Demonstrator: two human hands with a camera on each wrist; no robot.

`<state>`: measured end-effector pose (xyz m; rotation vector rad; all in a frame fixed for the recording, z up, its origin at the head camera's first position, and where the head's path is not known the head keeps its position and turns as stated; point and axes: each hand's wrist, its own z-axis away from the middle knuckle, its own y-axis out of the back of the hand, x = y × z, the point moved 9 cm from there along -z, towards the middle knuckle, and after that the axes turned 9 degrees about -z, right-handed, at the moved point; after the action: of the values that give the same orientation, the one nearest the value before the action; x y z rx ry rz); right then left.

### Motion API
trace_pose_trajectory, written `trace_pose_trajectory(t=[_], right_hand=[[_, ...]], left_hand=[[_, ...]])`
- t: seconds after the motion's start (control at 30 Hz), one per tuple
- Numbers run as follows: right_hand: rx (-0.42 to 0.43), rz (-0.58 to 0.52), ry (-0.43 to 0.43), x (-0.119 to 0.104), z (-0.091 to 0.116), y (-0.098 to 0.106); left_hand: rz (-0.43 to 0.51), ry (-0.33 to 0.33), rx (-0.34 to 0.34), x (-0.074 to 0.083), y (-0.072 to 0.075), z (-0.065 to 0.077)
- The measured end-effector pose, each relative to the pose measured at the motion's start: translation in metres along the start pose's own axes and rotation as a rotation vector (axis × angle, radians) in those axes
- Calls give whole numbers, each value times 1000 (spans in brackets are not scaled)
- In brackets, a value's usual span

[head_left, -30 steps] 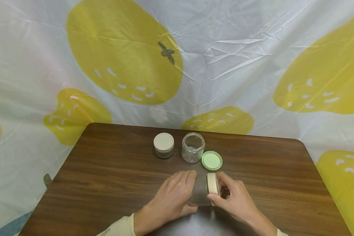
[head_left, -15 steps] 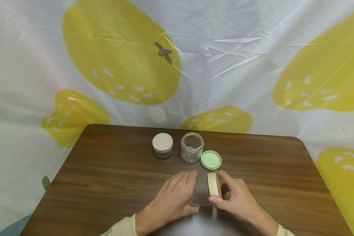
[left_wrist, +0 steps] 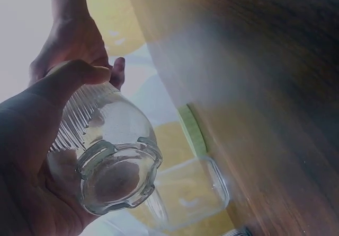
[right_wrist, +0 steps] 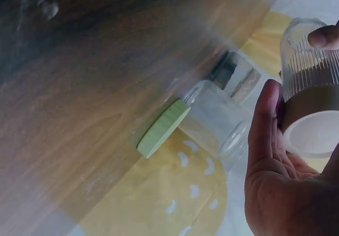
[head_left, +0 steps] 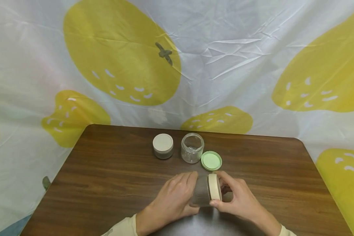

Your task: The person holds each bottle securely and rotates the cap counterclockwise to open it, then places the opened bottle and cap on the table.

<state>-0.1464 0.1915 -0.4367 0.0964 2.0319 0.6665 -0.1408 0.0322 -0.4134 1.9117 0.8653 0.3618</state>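
My left hand (head_left: 172, 198) grips the ribbed jar (head_left: 200, 194) sideways. My right hand (head_left: 239, 200) has twisted its cream lid (head_left: 214, 186) slightly; it's loosening, I'd say.

**Ribbed glass jar held sideways, cream lid on its right end**

The ribbed jar (head_left: 201, 194) is clear glass with fine vertical ridges. It lies on its side above the near part of the table, with its base to the left. A round cream lid (head_left: 214, 187) sits on its mouth, seen edge-on and facing right.
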Motion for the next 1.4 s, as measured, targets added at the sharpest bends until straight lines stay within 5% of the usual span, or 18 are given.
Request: trace_pose_trajectory(t=[0.73,0.97,1.17,1.3,1.4], right_hand=[[-26,63,-33,1,-4,-3],[-108,-104,-83,-2,-2,0],[-70,-335,-424,6,-2,8],[33,-167,-692,17,4,16],[85,6,-754,16,3,18]], left_hand=[[111,20,-24,-13,-7,-3],[154,45,-8,-20,-4,-3],[117,37,6,-20,-2,-6],[101,42,7,-20,-4,-7],[91,47,5,-20,-5,-6]])
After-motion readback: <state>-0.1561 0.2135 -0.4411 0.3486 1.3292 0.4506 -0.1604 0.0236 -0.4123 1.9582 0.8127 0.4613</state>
